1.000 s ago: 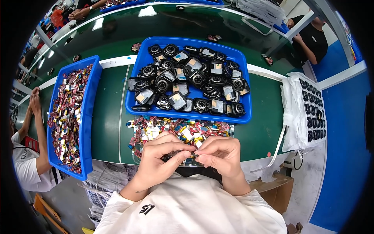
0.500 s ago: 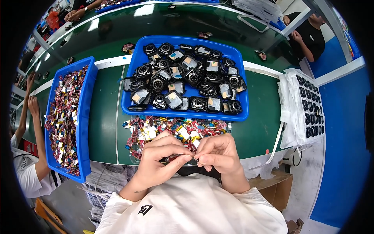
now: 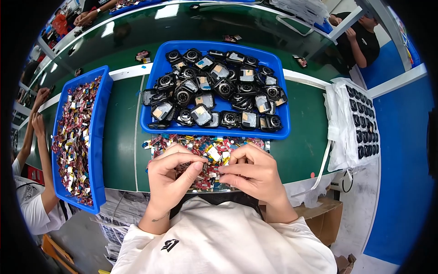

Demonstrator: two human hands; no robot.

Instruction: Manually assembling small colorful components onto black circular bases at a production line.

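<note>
My left hand (image 3: 173,176) is over the near edge of the table, thumb and forefinger pinched on a small dark piece too small to name. A short gap away on its right, my right hand (image 3: 258,176) has its fingertips drawn close together; whatever is in them cannot be made out. Under and behind both hands lies a heap of small red circuit boards (image 3: 214,148) with white, yellow and blue parts, in a clear shallow tray (image 3: 268,145). Just beyond stands a blue tray (image 3: 219,132) piled with black watch cases (image 3: 224,88), some showing round backs, others their open insides.
At left, a long blue bin (image 3: 101,146) holds many more small red boards. White-wrapped trays of black watch parts (image 3: 362,121) stand at right. A conveyor belt (image 3: 191,27) with scattered pieces runs behind. A cardboard box (image 3: 326,217) sits below right. Co-workers' arms (image 3: 39,132) show at left.
My hands have drawn apart from their touching pinch, the left moving left and slightly up. Pieces on the far belt have shifted left.
</note>
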